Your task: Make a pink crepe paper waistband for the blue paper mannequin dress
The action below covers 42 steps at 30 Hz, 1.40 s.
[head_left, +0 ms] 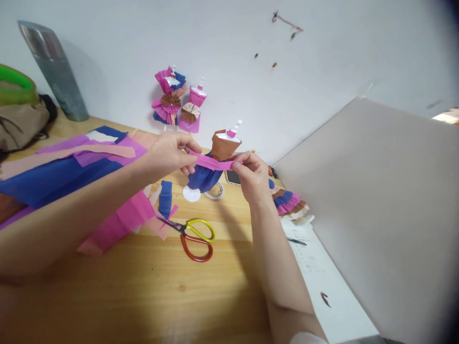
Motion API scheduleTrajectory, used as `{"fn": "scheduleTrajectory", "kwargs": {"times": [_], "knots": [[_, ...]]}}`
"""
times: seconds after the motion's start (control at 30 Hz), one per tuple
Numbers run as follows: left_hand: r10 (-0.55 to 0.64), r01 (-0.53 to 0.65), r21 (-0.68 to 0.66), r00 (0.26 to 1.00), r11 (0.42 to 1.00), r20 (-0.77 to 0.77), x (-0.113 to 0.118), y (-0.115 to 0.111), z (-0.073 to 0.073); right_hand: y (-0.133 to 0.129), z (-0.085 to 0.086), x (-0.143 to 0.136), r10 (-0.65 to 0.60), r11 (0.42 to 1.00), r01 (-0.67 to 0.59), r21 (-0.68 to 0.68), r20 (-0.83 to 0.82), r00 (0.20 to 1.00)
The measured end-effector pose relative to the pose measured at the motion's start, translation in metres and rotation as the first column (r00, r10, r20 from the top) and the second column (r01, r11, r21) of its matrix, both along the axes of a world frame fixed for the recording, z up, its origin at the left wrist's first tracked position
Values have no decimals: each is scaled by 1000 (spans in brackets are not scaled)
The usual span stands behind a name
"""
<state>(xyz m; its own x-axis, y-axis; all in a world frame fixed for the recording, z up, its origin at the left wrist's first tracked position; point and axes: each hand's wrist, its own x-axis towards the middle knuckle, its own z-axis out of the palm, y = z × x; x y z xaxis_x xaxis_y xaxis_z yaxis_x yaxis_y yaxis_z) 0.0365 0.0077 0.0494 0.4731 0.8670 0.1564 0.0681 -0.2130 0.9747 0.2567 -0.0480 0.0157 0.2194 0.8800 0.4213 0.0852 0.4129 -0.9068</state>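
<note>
A pink crepe paper strip (214,164) stretches between my two hands, in front of the waist of a small dress form. My left hand (172,152) pinches the strip's left end. At its right end, my right hand (253,173) grips it between thumb and fingers. The dress form (231,135) wears a brown paper top (222,147) and a blue paper skirt (204,178), and stands on a round white base (191,193). Part of its waist is hidden behind the strip. Below lie open scissors (191,236) with one yellow and one red handle.
Blue, pink and peach crepe paper sheets (71,177) pile up at the left. Two dressed forms (171,100) stand against the wall. A tape roll (215,191) and a phone (233,178) sit behind my hands. A flask (57,71) stands far left; a white panel (373,191) rises right.
</note>
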Motion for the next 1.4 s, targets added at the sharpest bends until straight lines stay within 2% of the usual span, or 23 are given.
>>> {"fn": "scheduleTrajectory", "kwargs": {"times": [0.13,0.23,0.33,0.47,0.57,0.67,0.73,0.87,0.93,1.03,1.1,1.17,1.27,1.4], "knots": [[27,-26,19,999,999,-31,-4,0,1,0,-1,-3,17,1000,-17,8,-12,1000],[39,-37,53,998,998,-42,-8,0,2,-2,-5,-4,-16,1000,16,-2,18,1000],[24,-20,66,998,998,-60,-10,0,1,-6,-7,-5,-50,998,47,45,52,997],[17,-7,77,992,997,-124,-16,0,0,-23,0,-4,-87,991,65,116,196,977],[-48,93,148,959,985,-278,-27,4,1,-40,9,-7,-46,996,16,88,360,932],[-114,284,270,854,920,-508,-43,14,2,-50,10,-20,58,998,-62,-9,503,863],[-107,371,314,777,874,-621,-52,22,2,-50,4,-33,118,993,-82,-90,551,826],[-33,435,382,694,816,-719,-60,36,-3,-42,-20,-58,207,970,-102,-219,537,818],[14,436,365,627,823,-779,-62,39,-7,-37,-33,-63,231,956,-94,-279,517,824],[64,451,295,460,843,-886,-64,42,-11,-32,-48,-63,224,937,-29,-348,536,814],[29,480,210,358,852,-933,-66,42,-12,-30,-54,-62,208,931,15,-364,567,797],[-44,494,112,293,862,-955,-68,41,-12,-29,-58,-60,200,928,39,-372,580,789],[-103,499,33,242,866,-965,-68,38,-11,-29,-60,-60,186,926,54,-373,578,794],[-113,508,33,255,861,-960,-65,37,-13,-28,-61,-61,189,926,55,-375,583,790]]}}
